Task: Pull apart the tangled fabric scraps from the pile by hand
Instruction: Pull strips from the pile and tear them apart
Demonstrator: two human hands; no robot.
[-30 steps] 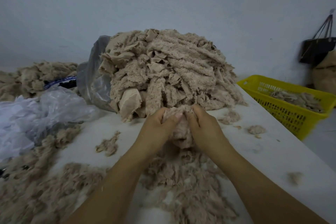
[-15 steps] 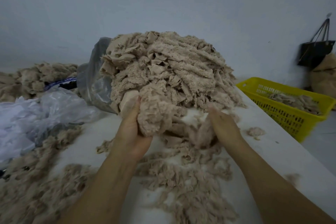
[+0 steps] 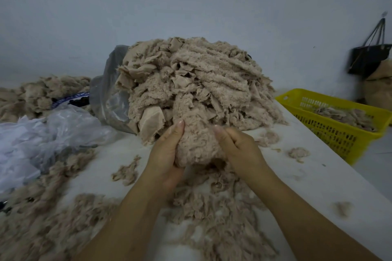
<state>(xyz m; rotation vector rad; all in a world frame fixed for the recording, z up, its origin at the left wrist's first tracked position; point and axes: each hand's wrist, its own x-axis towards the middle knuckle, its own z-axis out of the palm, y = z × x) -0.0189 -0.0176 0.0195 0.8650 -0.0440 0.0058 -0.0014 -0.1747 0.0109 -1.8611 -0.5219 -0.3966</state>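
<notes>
Both hands have closed in again from their wider spread of half a second ago, and now meet on one fuzzy clump at the centre of the frame. The clump sits at the foot of the big pile and touches it. The left hand cups the clump's left side, thumb lying up along it. The right hand pinches its right edge with curled fingers.

To do this step well, I judge that each hand should hold a different scrap and draw sideways slowly, so the tangled fibres slip rather than tear. A hold close to the knot gives better control.

Loose scraps lie on the white table at lower centre, and a yellow basket sits at the right of the frame.
</notes>
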